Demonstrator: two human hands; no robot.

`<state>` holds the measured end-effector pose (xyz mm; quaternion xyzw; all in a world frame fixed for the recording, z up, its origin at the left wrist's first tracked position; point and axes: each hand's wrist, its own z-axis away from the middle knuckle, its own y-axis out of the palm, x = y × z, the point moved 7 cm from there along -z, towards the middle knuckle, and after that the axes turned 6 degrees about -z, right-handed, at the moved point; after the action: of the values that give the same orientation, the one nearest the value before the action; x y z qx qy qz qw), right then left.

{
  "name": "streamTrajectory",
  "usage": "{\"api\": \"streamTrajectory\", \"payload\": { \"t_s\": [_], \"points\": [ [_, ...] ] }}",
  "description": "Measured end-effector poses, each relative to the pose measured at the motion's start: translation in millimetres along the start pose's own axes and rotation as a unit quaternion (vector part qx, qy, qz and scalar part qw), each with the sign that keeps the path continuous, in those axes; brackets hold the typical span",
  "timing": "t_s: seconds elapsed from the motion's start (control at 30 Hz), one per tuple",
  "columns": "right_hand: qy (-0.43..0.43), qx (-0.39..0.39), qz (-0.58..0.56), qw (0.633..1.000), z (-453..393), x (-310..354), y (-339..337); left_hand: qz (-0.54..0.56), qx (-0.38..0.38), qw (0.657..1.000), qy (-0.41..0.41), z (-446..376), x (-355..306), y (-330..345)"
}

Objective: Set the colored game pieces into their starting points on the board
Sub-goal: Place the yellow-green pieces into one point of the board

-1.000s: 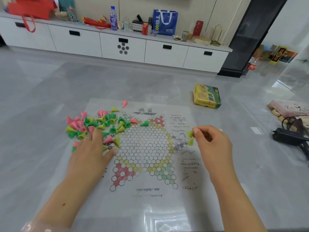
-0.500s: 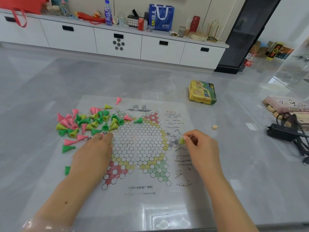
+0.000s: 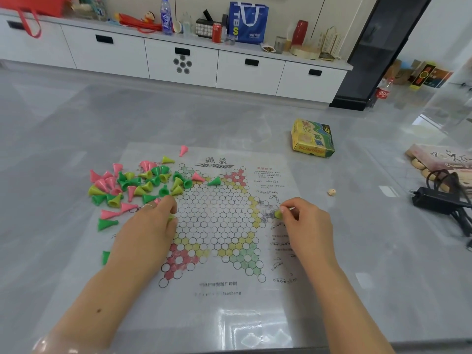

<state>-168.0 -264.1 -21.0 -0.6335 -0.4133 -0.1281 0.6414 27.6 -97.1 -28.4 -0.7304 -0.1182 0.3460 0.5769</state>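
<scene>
The grey surface [image 3: 76, 129] before you carries a printed paper board [image 3: 217, 213], a star of hexagonal cells with red, green and yellow points, lying flat between your forearms. Beyond it, a white cabinet [image 3: 178, 62] runs along the far wall, its top crowded with a blue bag [image 3: 247, 21], a bottle [image 3: 166, 16] and a red can [image 3: 216, 33].

Your left hand [image 3: 150, 233] rests at the board's left edge, fingers curled down; a sliver of yellow-green shows under the fingertips, but whether that grip is grasping a piece you cannot tell from this angle. Your right hand [image 3: 304, 223] sits at the board's right point, thumb and forefinger pinching a yellow-green cone [image 3: 278, 214] just above the printed cells there.

A yellow and green box [image 3: 313, 137] lies past the board's far right corner. A black adapter [image 3: 436, 200] with its cable sits near the right edge, beside a patterned flat pack [image 3: 439, 159].

The loose pile of cone pieces [image 3: 132, 185], pink, green and yellow-green, spreads over the board's upper left corner and onto the surface beside it, most tipped on their sides. One pink cone [image 3: 183, 150] lies apart above the pile; a green cone [image 3: 214, 181] lies on the cells near the top red point. A small beige bead [image 3: 331, 192] rests alone right of the board.
</scene>
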Motion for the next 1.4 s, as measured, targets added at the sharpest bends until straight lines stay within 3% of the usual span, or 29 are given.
{"api": "streamTrajectory", "payload": {
  "t_s": [0.37, 0.53, 0.7, 0.87, 1.1, 1.23, 1.4],
  "points": [
    [-0.005, 0.006, 0.006, 1.0, 1, 0, 0, 0.046, 0.002, 0.998, 0.038, 2, -13, -4],
    [-0.083, -0.072, -0.03, 0.993, 9, 29, -19, 0.108, 0.038, 0.991, 0.068, 5, -30, -5],
    [-0.193, 0.079, -0.119, 0.971, 28, 76, 12, 0.235, 0.092, 0.967, 0.039, 10, -41, -2],
    [-0.212, 0.219, -0.143, 0.942, 38, 84, 44, 0.358, 0.124, 0.925, 0.019, 14, -48, -4],
    [-0.23, 0.244, -0.129, 0.933, 43, 89, 57, 0.366, 0.134, 0.921, 0.019, 14, -44, -8],
    [-0.212, 0.249, -0.22, 0.919, 41, 94, 52, 0.372, 0.125, 0.919, 0.02, 12, -40, -10],
    [-0.212, 0.259, -0.243, 0.911, 44, 99, 53, 0.381, 0.121, 0.916, 0.041, 13, -44, -14]
  ]
}}
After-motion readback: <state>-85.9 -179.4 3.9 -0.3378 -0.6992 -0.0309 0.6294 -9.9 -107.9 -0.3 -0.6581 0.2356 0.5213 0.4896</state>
